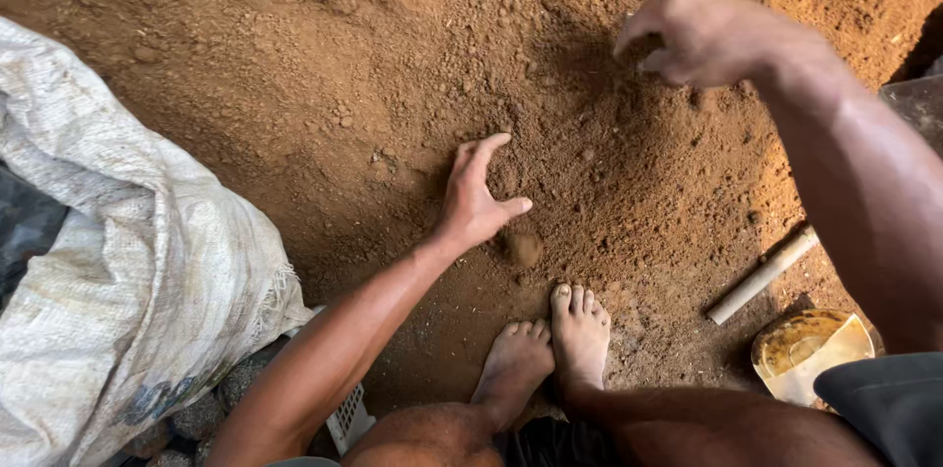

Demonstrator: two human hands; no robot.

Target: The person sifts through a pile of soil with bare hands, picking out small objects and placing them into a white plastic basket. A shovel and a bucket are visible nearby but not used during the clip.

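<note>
Your left hand (478,194) lies spread flat on the loose soil (413,84); right hand (693,33) hovers half-curled, empty. Sifting by hand; next, gather gently.

Both arms were bare to the edge of the frame, with no sleeves, watch, rings or gloves on the left hand (478,200) or the right hand (697,35). The feet (550,349) were bare too, without sandals, and dusted with fine soil around the toes. The legs were uncovered at the knees. A fold of dark grey cloth (884,403), apparently shorts, showed at the lower right.
</note>
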